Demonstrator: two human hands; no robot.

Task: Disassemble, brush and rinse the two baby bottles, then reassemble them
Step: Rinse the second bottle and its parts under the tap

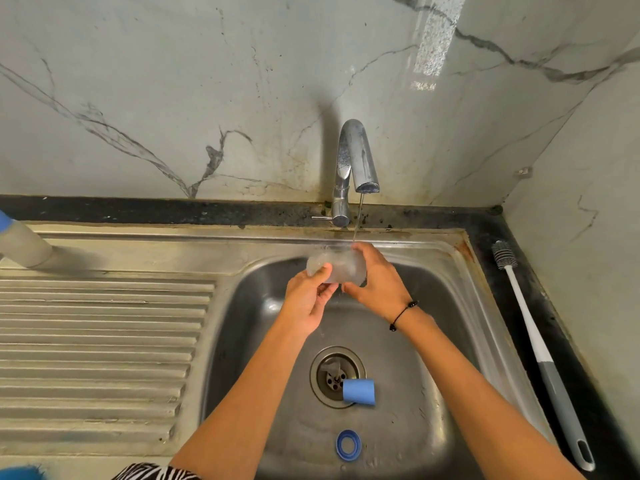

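Translucent plastic baby-bottle body — held on its side between both hands over the stainless steel sink basin, directly under the thin stream from the chrome tap, presumably so water runs over and through it. Left hand: thumb and fingers curled round the bottle's nearer-left end. Right hand: fingers wrapped over the right end, thumb beneath. Below the fingers, at the drain: blue cylindrical plastic cap lying on its side, and closer in, blue screw ring lying flat — apparently dropped there to await rinsing. Right of the fingers, on the dark counter edge: long white-and-grey bottle brush, laid aside, likely finished with for this piece. Far left of the fingers: second bottle, partly out of view.
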